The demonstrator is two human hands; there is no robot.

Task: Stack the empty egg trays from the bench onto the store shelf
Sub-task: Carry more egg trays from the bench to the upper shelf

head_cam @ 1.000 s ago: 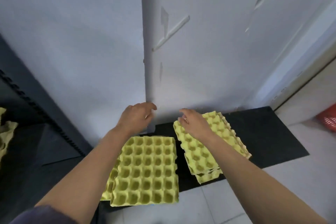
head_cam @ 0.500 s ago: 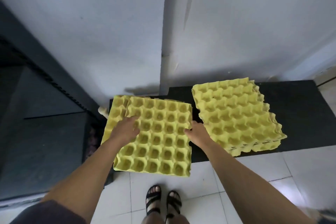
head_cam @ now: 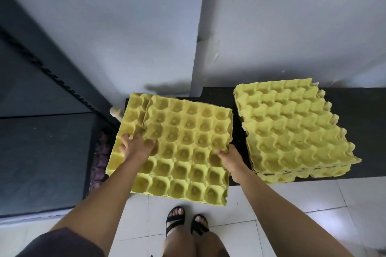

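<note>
Two piles of yellow egg trays lie on a black bench [head_cam: 359,115]. The left pile's top tray [head_cam: 188,148] sits skewed over a lower tray [head_cam: 133,115] that sticks out at the left. My left hand [head_cam: 135,147] grips the top tray's left edge, fingers curled into its cups. At the tray's right edge my right hand [head_cam: 229,157] holds on with the thumb on top. The right pile [head_cam: 292,131] lies untouched, apart from both hands.
A dark metal shelf unit [head_cam: 41,152] stands to the left of the bench. Behind the bench rises a white wall with a pillar [head_cam: 200,37]. My sandalled feet [head_cam: 186,221] stand on white floor tiles just in front of the left pile.
My hands came down from near the wall onto the left pile and closed on the top tray's two side edges. The view tilted down toward the bench and my feet.
</note>
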